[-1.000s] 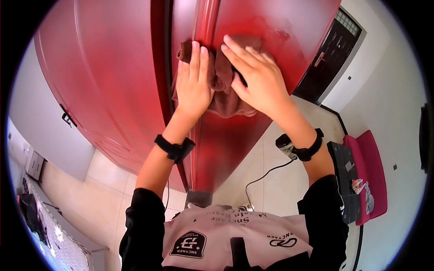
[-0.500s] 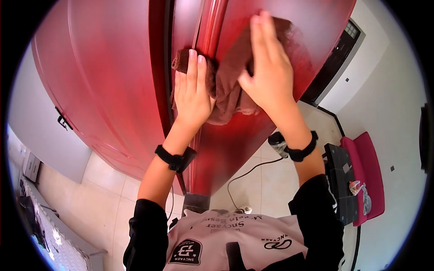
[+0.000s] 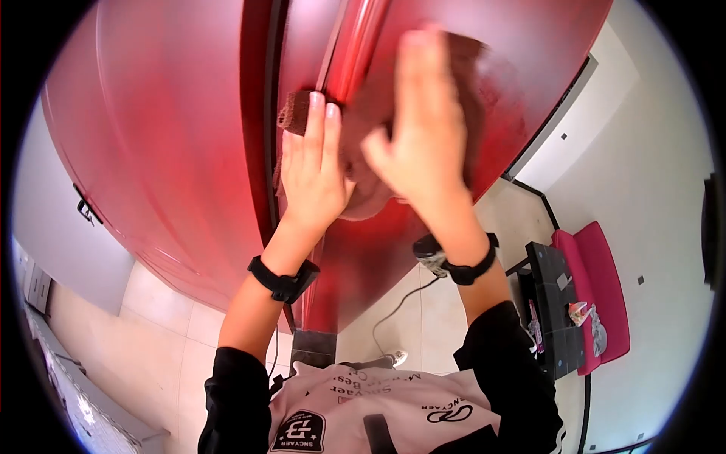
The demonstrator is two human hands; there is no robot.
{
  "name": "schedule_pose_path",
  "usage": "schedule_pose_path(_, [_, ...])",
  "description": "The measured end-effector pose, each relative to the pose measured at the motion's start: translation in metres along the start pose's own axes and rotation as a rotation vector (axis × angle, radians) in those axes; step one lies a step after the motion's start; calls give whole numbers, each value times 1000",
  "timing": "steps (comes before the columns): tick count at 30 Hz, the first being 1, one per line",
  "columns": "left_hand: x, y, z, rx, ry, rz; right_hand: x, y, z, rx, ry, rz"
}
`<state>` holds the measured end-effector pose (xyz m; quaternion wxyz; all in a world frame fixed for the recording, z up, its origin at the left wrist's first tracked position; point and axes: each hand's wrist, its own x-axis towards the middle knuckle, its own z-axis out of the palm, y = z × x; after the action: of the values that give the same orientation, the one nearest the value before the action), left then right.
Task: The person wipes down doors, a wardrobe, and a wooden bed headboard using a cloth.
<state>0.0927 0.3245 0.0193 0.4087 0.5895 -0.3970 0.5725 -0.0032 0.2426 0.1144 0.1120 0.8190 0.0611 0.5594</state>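
A brown cloth (image 3: 361, 198) lies bunched against a glossy red panel (image 3: 378, 257). My left hand (image 3: 312, 175) rests on the cloth's left part with its fingers straight, beside the panel's raised vertical strip (image 3: 361, 53). A folded end of the cloth sticks out left of those fingertips. To the right, my right hand (image 3: 429, 132) lies over the cloth with fingers extended and thumb spread, blurred by motion. Dull, smeary marks show on the red surface right of the cloth. Both palms face the panel and are hidden.
Another curved red panel (image 3: 166, 151) stands at the left, beyond a dark gap. A black device (image 3: 431, 253) with a cable is near my right wrist. At the right are a dark table (image 3: 558, 318) and a pink seat (image 3: 605, 303). A bed (image 3: 76, 393) is at lower left.
My right hand has moved up the panel with part of the cloth, then slightly left. My left hand stays on the cloth, a little lower in view. The camera view has shifted slightly.
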Motion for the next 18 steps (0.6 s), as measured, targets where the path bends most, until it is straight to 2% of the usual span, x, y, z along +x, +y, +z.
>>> schedule_pose_path(2, [1, -1, 4, -194, 70, -121, 2, -20, 20, 172, 62, -36])
schedule_pose_path(12, [1, -4, 1, 34, 41, 22, 3, -2, 7, 3, 76, -107])
schedule_pose_path(16, [2, -2, 1, 60, 52, 11, -23, 21, -18, -196, 106, 161])
schedule_pose_path(18, [2, 3, -3, 125, -63, 2, -52, 22, -20, -214, 125, 271])
